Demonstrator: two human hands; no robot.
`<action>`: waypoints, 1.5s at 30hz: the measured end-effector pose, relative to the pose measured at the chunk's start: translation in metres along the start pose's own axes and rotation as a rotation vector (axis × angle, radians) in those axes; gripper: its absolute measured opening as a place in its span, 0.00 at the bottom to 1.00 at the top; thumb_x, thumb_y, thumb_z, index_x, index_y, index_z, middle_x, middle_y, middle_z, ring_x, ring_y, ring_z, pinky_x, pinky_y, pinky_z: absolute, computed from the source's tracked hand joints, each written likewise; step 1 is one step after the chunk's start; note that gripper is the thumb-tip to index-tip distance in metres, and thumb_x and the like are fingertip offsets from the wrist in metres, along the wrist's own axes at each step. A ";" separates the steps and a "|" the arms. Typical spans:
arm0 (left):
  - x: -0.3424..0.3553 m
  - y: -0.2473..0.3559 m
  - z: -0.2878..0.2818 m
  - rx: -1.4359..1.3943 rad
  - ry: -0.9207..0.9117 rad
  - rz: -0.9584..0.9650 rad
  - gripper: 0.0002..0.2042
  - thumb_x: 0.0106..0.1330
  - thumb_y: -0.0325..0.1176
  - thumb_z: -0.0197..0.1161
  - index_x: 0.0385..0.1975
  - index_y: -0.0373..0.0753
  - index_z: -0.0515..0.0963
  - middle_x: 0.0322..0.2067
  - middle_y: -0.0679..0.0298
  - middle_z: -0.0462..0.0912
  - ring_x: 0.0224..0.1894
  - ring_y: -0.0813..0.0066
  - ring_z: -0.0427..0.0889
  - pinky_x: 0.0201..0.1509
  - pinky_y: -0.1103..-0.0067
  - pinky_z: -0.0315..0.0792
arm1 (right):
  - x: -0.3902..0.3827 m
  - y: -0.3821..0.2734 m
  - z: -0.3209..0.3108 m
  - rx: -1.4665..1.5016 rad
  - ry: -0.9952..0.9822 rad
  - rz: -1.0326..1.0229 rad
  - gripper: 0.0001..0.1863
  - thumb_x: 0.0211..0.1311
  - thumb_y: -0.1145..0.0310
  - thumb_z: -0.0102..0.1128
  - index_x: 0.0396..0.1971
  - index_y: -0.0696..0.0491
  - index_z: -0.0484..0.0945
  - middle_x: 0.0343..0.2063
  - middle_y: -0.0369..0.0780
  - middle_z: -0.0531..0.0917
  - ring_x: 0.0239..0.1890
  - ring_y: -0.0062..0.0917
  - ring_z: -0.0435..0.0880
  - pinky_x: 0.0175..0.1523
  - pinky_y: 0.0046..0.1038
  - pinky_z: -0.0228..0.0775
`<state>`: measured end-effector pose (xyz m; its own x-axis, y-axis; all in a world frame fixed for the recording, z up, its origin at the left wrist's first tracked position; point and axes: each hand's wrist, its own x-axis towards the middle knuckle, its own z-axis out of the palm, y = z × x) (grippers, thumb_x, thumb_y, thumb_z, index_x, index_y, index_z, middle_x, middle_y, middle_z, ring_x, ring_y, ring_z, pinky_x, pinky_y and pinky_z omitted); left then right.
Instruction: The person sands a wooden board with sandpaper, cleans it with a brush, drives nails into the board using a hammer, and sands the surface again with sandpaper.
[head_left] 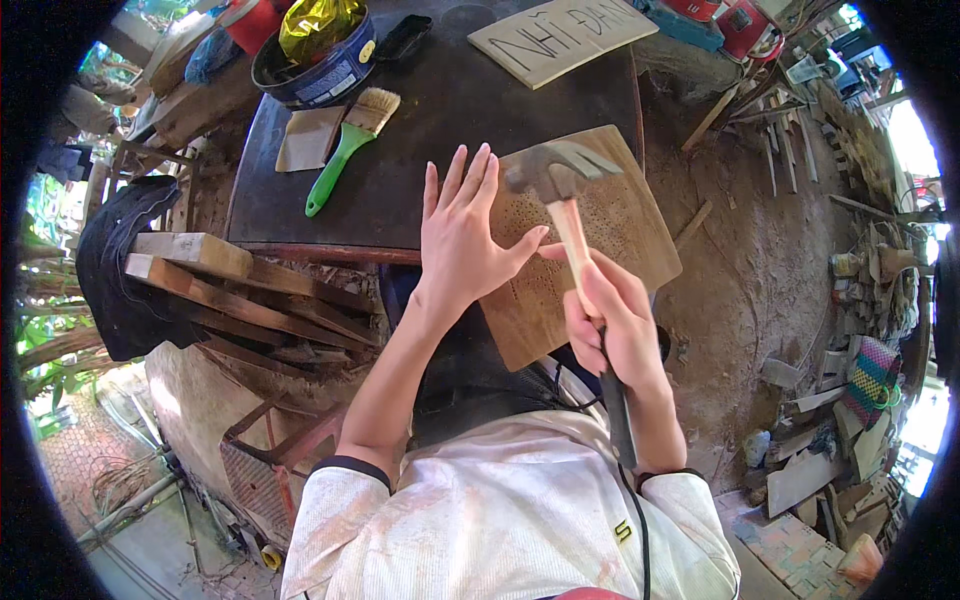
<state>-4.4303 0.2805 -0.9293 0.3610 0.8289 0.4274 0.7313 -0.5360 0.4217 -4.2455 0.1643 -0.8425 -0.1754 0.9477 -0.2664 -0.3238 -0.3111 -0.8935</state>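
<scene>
Hammer (556, 178), gripped in my closed right hand (615, 325), hangs over the dotted wooden board (590, 250) at the table edge; I'd strike squarely, keeping my open left hand (465, 240) clear.

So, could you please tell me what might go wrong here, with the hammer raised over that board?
1. The left hand lies spread on the wooden board, its thumb close under the hammer head; a stray blow could hit the fingers.
2. The board overhangs the dark table edge toward the person, so a strike near that end might tip or shift it.
3. The right hand grips the handle partway up, which may loosen control of the swing.
</scene>
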 end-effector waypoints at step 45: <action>0.035 0.012 0.016 -0.374 0.137 0.046 0.27 0.64 0.19 0.71 0.65 0.41 0.81 0.35 0.62 0.88 0.45 0.60 0.87 0.79 0.53 0.67 | 0.080 0.003 -0.077 -0.229 0.045 -0.253 0.26 0.89 0.57 0.46 0.72 0.58 0.72 0.18 0.28 0.67 0.11 0.11 0.66 0.17 0.19 0.59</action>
<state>-4.3992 0.3058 -0.9224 0.2897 0.7871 0.5445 0.4456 -0.6144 0.6511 -4.1893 0.2443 -0.8942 -0.0736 0.9966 -0.0367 -0.1340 -0.0463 -0.9899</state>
